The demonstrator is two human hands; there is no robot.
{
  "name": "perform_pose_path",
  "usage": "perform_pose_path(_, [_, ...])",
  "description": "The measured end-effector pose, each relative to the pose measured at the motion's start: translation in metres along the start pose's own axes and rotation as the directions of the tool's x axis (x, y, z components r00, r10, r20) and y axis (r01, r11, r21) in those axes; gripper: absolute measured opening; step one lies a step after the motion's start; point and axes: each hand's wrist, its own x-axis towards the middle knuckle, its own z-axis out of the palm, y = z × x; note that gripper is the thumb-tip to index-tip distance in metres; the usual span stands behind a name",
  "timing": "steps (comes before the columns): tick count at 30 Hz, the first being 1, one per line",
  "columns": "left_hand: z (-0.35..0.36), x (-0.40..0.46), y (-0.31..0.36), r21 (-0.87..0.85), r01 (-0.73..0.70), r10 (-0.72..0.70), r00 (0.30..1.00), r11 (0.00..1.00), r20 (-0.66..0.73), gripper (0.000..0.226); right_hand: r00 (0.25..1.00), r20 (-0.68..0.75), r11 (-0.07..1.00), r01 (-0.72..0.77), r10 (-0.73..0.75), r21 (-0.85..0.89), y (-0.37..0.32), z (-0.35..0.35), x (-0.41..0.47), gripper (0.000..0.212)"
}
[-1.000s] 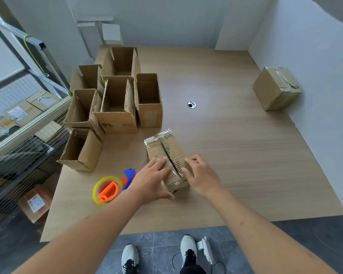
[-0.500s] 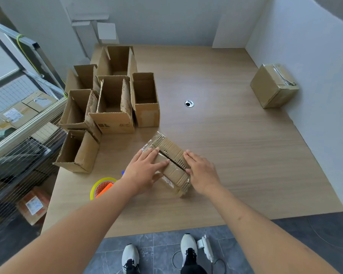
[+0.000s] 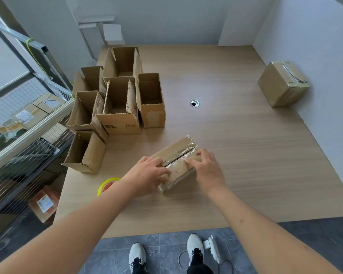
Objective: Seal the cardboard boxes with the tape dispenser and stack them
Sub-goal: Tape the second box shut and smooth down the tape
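Turned since a moment ago, the small box (image 3: 178, 161) now lies with its top seam running toward two o'clock, near the table's (image 3: 236, 165) front edge. Shiny clear tape wrinkles over its closed brown flaps, a dark slit between them. Left hand (image 3: 147, 175) and right hand (image 3: 207, 169) press flat on top, fingers straight and together. Tape dispenser (image 3: 107, 185) sits at eight o'clock of the box.

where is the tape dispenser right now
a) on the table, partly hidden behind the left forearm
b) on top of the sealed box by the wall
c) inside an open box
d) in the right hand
a: the tape dispenser lies on the table with only its yellow roll and some orange showing past the left forearm, while the left hand and right hand are both on the box.
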Motion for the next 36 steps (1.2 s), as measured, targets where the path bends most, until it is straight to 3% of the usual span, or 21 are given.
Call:
perform_pose_path(3, [-0.002, -0.006, -0.007, -0.086, 0.098, -0.099, 0.995, 0.991, -0.009, 0.031, 0.999, 0.023, 0.995, -0.047, 0.045, 0.091, -0.006, 0.004, 0.004, 0.05])
perform_pose_path(5, [0.002, -0.012, -0.006, -0.068, 0.142, -0.142, 0.99, 0.988, 0.009, 0.048, 0.999, 0.003, 0.998, -0.046, 0.046, 0.048, -0.009, 0.008, 0.004, 0.045])
perform_pose_path(9, [0.012, -0.016, 0.003, 0.0, 0.15, -0.15, 0.988, 0.989, -0.041, 0.073, 0.995, -0.057, 0.995, 0.084, -0.087, -0.051, -0.009, 0.011, 0.002, 0.047])
perform_pose_path(12, [0.015, -0.014, 0.009, -0.023, 0.187, -0.189, 0.979, 0.982, -0.074, 0.063, 0.955, -0.029, 0.955, 0.296, -0.297, -0.012, -0.006, 0.014, 0.004, 0.05])
perform_pose_path(15, [0.02, -0.014, 0.016, -0.058, 0.216, -0.221, 0.97, 0.975, -0.104, 0.052, 0.923, 0.065, 0.924, 0.372, -0.378, 0.092, -0.005, 0.019, 0.005, 0.05])
perform_pose_path(20, [0.025, -0.012, 0.015, -0.103, 0.195, -0.208, 0.969, 0.975, -0.131, 0.051, 0.937, 0.055, 0.937, 0.34, -0.345, 0.081, -0.014, 0.02, 0.009, 0.05])
perform_pose_path(25, [0.011, -0.024, -0.007, -0.005, 0.1, -0.1, 0.994, 0.995, -0.04, 0.071, 0.927, 0.008, 0.926, 0.373, -0.374, 0.064, -0.016, 0.023, 0.016, 0.045])
perform_pose_path(28, [0.01, -0.027, -0.006, -0.007, 0.115, -0.115, 0.993, 0.993, -0.026, 0.067, 0.945, -0.002, 0.945, 0.327, -0.327, 0.024, -0.012, 0.025, 0.023, 0.048])
perform_pose_path(31, [0.01, -0.027, -0.005, -0.055, 0.103, -0.108, 0.99, 0.993, -0.087, 0.053, 0.956, 0.119, 0.963, 0.269, -0.269, 0.009, -0.018, 0.014, 0.025, 0.056])
perform_pose_path(33, [0.013, -0.025, -0.01, -0.076, 0.084, -0.095, 0.985, 0.994, -0.146, 0.041, 0.947, 0.235, 0.974, 0.2, -0.219, 0.103, -0.021, 0.006, 0.024, 0.054])
perform_pose_path(36, [0.019, -0.02, -0.02, -0.109, 0.08, -0.097, 0.982, 0.991, -0.164, 0.044, 0.944, 0.277, 0.972, 0.125, -0.178, 0.198, -0.026, 0.008, 0.016, 0.046])
